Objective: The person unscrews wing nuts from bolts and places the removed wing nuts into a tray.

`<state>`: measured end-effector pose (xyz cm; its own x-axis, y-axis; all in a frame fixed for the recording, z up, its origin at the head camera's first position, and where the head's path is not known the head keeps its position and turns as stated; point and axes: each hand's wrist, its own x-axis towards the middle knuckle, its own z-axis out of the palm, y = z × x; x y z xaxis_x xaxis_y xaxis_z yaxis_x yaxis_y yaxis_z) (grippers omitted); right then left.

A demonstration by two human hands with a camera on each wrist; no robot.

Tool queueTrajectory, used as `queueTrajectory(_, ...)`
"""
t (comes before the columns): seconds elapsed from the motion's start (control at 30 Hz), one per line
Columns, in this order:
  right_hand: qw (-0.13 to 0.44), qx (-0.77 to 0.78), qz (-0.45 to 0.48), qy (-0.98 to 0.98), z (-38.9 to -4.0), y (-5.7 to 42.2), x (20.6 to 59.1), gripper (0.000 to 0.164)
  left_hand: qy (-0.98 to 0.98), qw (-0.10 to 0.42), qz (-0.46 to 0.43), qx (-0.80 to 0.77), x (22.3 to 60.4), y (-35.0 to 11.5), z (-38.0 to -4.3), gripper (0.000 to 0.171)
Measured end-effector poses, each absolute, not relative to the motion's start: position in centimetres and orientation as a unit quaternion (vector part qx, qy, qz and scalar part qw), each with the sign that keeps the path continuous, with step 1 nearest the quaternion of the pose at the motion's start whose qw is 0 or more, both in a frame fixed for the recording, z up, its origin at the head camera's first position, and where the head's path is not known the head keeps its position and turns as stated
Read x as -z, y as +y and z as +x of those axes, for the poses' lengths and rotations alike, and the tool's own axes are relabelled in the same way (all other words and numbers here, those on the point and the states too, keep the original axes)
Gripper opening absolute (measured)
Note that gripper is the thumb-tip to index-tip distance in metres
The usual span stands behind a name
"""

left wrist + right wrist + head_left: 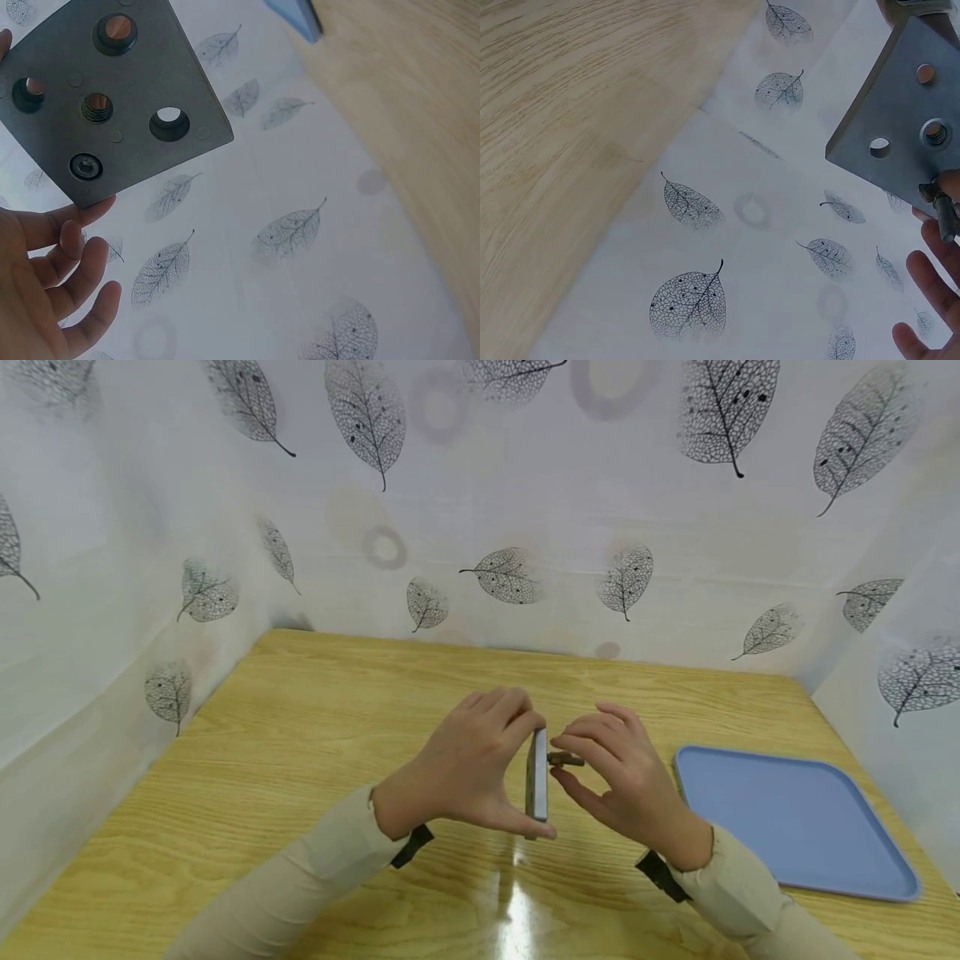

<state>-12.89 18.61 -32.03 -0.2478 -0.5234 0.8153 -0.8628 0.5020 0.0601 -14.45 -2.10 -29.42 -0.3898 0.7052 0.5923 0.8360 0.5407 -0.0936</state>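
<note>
My left hand grips a square grey metal plate by opposite edges, thumb below and fingers above, holding it upright over the table. Several round holes pierce the plate. In the left wrist view a socket screw head sits in the hole near its lower corner. A dark bolt sticks out of the plate's right face, with a small brownish piece at its base in the right wrist view. Thumb and fingertips of my right hand pinch about the bolt's base, close against the plate.
A blue tray lies on the right side of the wood-grain table. White leaf-printed curtains rise behind the table and along both sides. Dark wrist straps sit at the sleeve cuffs.
</note>
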Motion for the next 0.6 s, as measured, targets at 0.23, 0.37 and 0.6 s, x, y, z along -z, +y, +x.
queueTrajectory(0.23, 0.404, -0.214, 0.465, -0.758, -13.09, 18.68, 32.08, 0.025, -0.827, 0.295, -0.466, 0.109, 29.44, -2.11, -14.48, 0.089)
queueTrajectory(0.37, 0.401, -0.220, 0.484, -0.746, -13.07, 18.57, 32.02, 0.024, -0.826, 0.295, -0.467, 0.110, 29.42, -2.12, -14.51, 0.089)
queueTrajectory(0.6, 0.400, -0.224, 0.497, -0.736, -13.07, 18.39, 32.00, 0.025, -0.826, 0.296, -0.468, 0.107, 29.48, -2.19, -14.61, 0.089)
